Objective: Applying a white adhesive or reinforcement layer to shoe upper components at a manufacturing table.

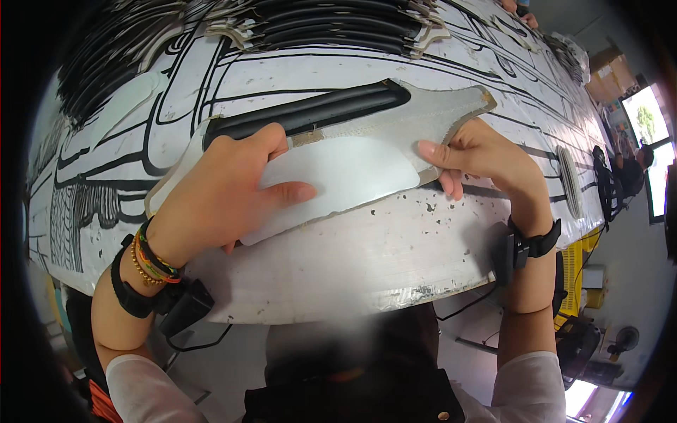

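A flat grey cut panel (437, 116) with a raised black padded strip (310, 111) along its far side is held a little tilted over the near part of the table. A smooth white sheet (345, 173) lies on its face. My left hand (211, 183) grips the panel's left part, thumb on the white sheet, index finger bent by the black strip, other fingers mostly hidden beneath. At the right end my right hand (493, 151) pinches the edge, thumb on top and fingers underneath.
The white table (338, 275) carries black line drawings. Stacked black-and-grey panels (324, 28) lie at the far side, more panels (113, 63) at far left beside a pale sheet (127, 106). A thin stack (568, 182) sits at the right edge. Another person's hand (529, 20) shows far right.
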Demonstrator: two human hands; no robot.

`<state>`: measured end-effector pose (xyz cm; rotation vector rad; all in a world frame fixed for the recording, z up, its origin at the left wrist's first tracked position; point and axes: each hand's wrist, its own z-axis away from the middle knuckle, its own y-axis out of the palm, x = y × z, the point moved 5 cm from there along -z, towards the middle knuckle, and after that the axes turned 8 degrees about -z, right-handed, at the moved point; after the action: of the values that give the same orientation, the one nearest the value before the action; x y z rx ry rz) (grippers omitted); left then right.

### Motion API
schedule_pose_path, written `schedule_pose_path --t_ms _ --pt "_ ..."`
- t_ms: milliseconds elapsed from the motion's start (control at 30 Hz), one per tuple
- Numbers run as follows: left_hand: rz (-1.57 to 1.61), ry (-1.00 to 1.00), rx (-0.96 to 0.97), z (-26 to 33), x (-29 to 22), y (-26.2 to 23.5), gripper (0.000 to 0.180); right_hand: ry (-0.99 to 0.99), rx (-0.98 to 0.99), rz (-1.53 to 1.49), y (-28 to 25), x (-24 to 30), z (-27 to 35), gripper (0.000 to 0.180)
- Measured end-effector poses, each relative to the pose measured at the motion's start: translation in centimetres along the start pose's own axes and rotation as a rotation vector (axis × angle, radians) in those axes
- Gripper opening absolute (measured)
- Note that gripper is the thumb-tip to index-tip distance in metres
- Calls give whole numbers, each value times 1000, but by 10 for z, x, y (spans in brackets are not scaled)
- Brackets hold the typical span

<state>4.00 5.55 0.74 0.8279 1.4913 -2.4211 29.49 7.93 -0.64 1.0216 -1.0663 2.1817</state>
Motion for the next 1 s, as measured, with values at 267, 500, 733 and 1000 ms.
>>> schedule_pose_path --t_ms 267,500,733,1000 --pt "-32 -43 -29 -2 -1 2 39 25 92 -49 -1 -3 4 43" --pt "-142 28 -162 -2 -5 2 38 99 199 -27 -3 -11 5 48" --pt "-179 69 -145 -3 -4 1 31 106 198 6 -1 -12 7 49" --pt "-114 214 -154 -7 0 7 31 137 214 -2 0 -13 10 50"
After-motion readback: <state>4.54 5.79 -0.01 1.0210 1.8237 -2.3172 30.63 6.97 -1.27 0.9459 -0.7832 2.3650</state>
